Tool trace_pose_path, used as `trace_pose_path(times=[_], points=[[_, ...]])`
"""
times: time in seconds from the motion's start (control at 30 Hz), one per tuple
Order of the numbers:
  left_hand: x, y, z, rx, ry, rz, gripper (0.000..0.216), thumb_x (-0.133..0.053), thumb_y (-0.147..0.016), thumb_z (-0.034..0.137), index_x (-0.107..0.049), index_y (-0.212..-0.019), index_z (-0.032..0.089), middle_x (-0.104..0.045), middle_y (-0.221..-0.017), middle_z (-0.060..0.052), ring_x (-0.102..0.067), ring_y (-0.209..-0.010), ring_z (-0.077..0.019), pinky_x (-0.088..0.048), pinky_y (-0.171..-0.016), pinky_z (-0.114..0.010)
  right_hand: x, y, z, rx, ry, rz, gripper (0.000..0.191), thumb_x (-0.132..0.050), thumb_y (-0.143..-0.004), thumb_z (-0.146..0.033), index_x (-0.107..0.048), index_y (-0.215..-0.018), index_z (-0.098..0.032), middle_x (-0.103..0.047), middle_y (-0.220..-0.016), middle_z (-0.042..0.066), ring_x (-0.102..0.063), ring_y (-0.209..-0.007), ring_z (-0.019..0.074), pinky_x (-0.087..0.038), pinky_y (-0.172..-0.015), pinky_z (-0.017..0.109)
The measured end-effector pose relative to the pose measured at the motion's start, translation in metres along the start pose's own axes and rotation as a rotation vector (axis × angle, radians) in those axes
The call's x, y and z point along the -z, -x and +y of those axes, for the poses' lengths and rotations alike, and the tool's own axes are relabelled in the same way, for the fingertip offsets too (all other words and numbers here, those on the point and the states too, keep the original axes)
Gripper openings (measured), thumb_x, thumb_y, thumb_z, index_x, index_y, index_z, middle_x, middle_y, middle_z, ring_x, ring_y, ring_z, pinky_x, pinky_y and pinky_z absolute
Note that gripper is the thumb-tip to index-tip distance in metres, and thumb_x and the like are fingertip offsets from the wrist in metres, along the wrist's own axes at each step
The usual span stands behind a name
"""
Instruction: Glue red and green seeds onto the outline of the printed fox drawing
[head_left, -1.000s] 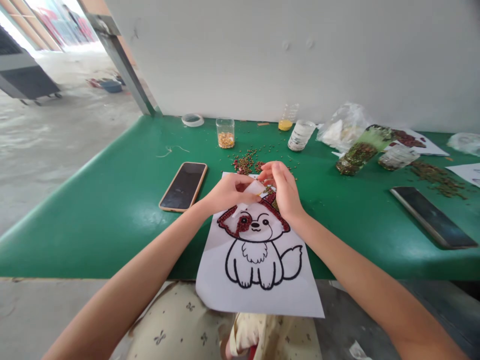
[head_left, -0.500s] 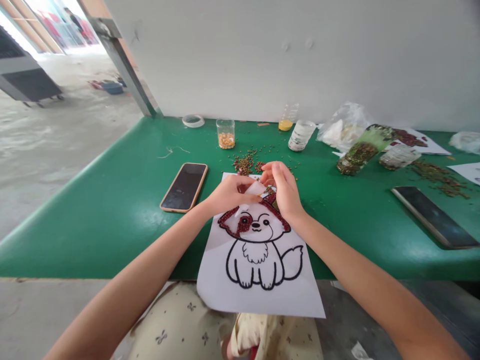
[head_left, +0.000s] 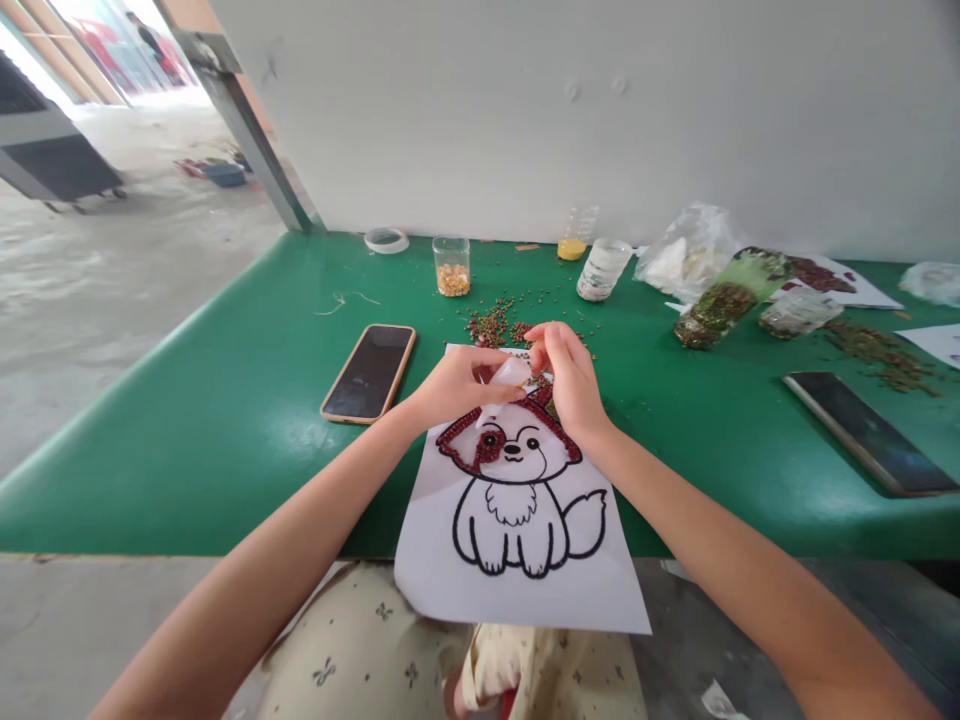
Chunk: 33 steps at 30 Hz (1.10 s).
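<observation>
Drawn in slightly since earlier, my half-curled right hand (head_left: 574, 388), its hold hidden, hovers over the white paper animal drawing's (head_left: 517, 595) top; there my left hand (head_left: 459, 384) pinches a whitish translucent piece (head_left: 513, 372).

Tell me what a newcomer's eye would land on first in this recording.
Probably the cartoon animal drawing front and centre, its head partly filled with dark red pieces. Around its top, the left hand holds a whitish object, with the right hand curved nearby. Then the green tabletop spreading to both sides.
</observation>
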<state>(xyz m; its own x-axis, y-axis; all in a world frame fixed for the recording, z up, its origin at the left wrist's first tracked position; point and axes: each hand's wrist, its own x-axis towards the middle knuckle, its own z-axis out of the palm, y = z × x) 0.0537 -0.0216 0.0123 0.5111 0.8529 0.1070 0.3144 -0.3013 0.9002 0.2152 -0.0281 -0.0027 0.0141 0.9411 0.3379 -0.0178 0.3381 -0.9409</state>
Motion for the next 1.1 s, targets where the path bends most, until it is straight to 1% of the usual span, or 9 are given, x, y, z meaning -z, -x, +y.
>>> trace_pose_path(times=[0.3, 0.4, 0.5, 0.6, 0.73, 0.83, 0.9, 0.97, 1.1], points=[[0.0, 0.0, 0.003, 0.017, 0.028, -0.001, 0.03, -0.07, -0.07, 0.038, -0.071, -0.088, 0.014, -0.061, -0.069, -0.001, -0.048, -0.059, -0.0083, -0.038, -0.054, -0.021, 0.001, -0.001, 0.002, -0.009, 0.038, 0.008, 0.041, -0.038, -0.091, -0.06, -0.055, -0.083, -0.023, -0.038, -0.059, -0.004, -0.04, -0.056, 0.0119, -0.035, -0.058, 0.027], [0.002, 0.0, 0.004, 0.069, 0.133, 0.018, 0.035, -0.074, -0.067, 0.038, -0.07, -0.09, 0.013, -0.064, -0.074, -0.002, -0.054, -0.062, -0.0099, -0.042, -0.056, -0.022, 0.001, -0.001, 0.001, -0.015, 0.052, 0.019, 0.041, -0.038, -0.091, -0.06, -0.054, -0.082, -0.024, -0.035, -0.058, -0.005, -0.038, -0.054, 0.0119, -0.033, -0.055, 0.027], [0.005, 0.0, 0.008, 0.124, 0.309, 0.121, 0.043, -0.077, -0.064, 0.036, -0.067, -0.098, 0.013, -0.068, -0.081, -0.003, -0.058, -0.067, -0.0111, -0.046, -0.061, -0.023, 0.002, -0.001, 0.001, -0.002, 0.063, 0.035, 0.04, -0.039, -0.092, -0.059, -0.054, -0.08, -0.024, -0.036, -0.057, -0.005, -0.038, -0.054, 0.0118, -0.032, -0.054, 0.027], [0.009, -0.002, 0.011, 0.151, 0.42, 0.265, 0.043, -0.077, -0.063, 0.035, -0.066, -0.099, 0.013, -0.067, -0.079, -0.002, -0.057, -0.064, -0.0093, -0.045, -0.058, -0.021, 0.003, -0.002, 0.0, 0.011, 0.072, 0.039, 0.039, -0.04, -0.092, -0.057, -0.055, -0.079, -0.023, -0.037, -0.056, -0.004, -0.038, -0.054, 0.0117, -0.032, -0.053, 0.026], [0.016, -0.005, 0.007, 0.18, 0.54, 0.4, 0.032, -0.076, -0.064, 0.034, -0.063, -0.085, 0.014, -0.065, -0.071, -0.001, -0.052, -0.054, -0.0063, -0.037, -0.047, -0.019, 0.003, -0.001, -0.002, 0.006, 0.078, -0.028, 0.038, -0.042, -0.093, -0.052, -0.055, -0.073, -0.022, -0.037, -0.055, -0.005, -0.037, -0.052, 0.0107, -0.031, -0.052, 0.026], [0.022, -0.009, 0.0, 0.242, 0.66, 0.505, 0.03, -0.075, -0.066, 0.038, -0.058, -0.076, 0.015, -0.063, -0.068, -0.001, -0.047, -0.048, -0.0039, -0.031, -0.041, -0.019, 0.002, 0.003, -0.004, 0.017, 0.088, -0.1, 0.037, -0.041, -0.094, -0.05, -0.056, -0.076, -0.022, -0.041, -0.058, -0.004, -0.038, -0.051, 0.0099, -0.031, -0.051, 0.026], [0.026, -0.01, -0.005, 0.265, 0.715, 0.545, 0.032, -0.075, -0.066, 0.041, -0.055, -0.072, 0.016, -0.059, -0.062, 0.001, -0.044, -0.045, -0.0028, -0.028, -0.039, -0.019, 0.001, 0.006, -0.005, 0.029, 0.123, -0.143, 0.034, -0.041, -0.094, -0.049, -0.058, -0.082, -0.022, -0.047, -0.062, -0.003, -0.042, -0.054, 0.01, -0.033, -0.053, 0.026], [0.028, -0.01, -0.008, 0.253, 0.751, 0.555, 0.034, -0.076, -0.066, 0.041, -0.054, -0.071, 0.016, -0.057, -0.059, 0.002, -0.042, -0.044, -0.0019, -0.027, -0.038, -0.018, 0.0, 0.008, -0.005, 0.042, 0.187, -0.196, 0.032, -0.041, -0.094, -0.048, -0.059, -0.088, -0.022, -0.052, -0.066, -0.002, -0.048, -0.06, 0.0107, -0.036, -0.056, 0.026], [0.026, -0.01, -0.008, 0.21, 0.787, 0.555, 0.032, -0.078, -0.064, 0.036, -0.056, -0.072, 0.015, -0.061, -0.064, 0.001, -0.042, -0.044, -0.0008, -0.025, -0.036, -0.016, -0.003, 0.011, -0.005, 0.095, 0.347, -0.257, 0.024, -0.051, -0.091, -0.044, -0.059, -0.091, -0.021, -0.058, -0.069, -0.002, -0.052, -0.063, 0.0111, -0.037, -0.056, 0.025]])
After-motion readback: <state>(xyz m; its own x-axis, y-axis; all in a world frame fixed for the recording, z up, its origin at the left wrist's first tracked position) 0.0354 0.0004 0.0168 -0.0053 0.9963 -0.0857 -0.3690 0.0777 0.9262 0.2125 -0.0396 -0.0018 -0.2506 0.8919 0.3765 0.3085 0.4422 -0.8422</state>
